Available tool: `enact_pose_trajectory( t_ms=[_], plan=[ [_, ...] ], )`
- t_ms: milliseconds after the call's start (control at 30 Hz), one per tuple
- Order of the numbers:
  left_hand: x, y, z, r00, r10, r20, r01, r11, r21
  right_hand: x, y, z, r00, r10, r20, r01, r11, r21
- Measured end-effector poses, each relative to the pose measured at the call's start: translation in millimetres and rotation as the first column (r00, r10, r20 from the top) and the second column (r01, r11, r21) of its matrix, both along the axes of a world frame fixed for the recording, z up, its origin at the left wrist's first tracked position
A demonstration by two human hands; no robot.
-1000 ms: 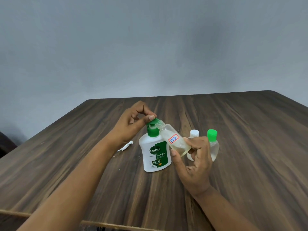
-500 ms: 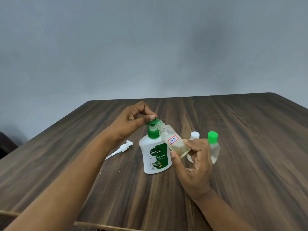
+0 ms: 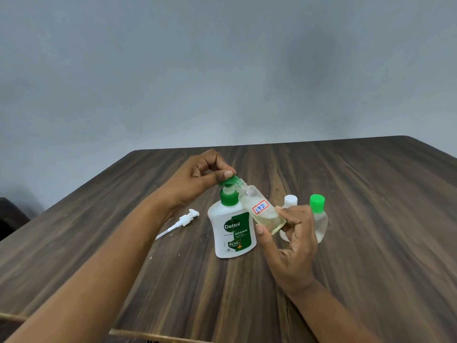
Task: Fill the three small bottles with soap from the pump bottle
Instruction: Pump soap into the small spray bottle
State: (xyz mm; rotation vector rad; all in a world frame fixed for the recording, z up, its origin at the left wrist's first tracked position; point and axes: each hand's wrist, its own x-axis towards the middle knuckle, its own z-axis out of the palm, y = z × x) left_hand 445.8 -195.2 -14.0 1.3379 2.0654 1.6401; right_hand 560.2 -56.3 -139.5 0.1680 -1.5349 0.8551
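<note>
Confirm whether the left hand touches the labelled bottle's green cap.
Touching. The head view shows the left hand pinching the green cap between thumb and fingers; the right hand grips the labelled bottle.

Head view, down onto table

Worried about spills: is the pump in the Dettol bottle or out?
Out. The pump lies flat on the table, left of the upright Dettol bottle, not touching it.

Dark wood-grain counter, rounded far corners. Plain grey wall behind. At left edge, dark object, unidentifiable.
</note>
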Motion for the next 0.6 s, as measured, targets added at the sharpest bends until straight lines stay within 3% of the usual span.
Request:
enact_pose_trajectory(
  t_ms=[133, 433, 600],
  plan=[
    [1, -1, -11, 1.0, 0.011, -0.003, -0.011, 0.999, 0.035, 1, 0, -1, 1.0, 0.0, 0.003, 0.0, 1.0, 0.014],
    [-4, -2, 8, 0.999, -0.045, 0.008, 0.045, 0.998, -0.039, 0, -1, -1, 1.0, 0.004, 0.019, -0.004, 1.0, 0.007],
    [-2, 1, -4, 1.0, -0.005, 0.024, 0.004, 1.0, 0.024, 1, -2, 1, 1.0, -0.012, 0.009, 0.012, 1.0, 0.013]
  ],
)
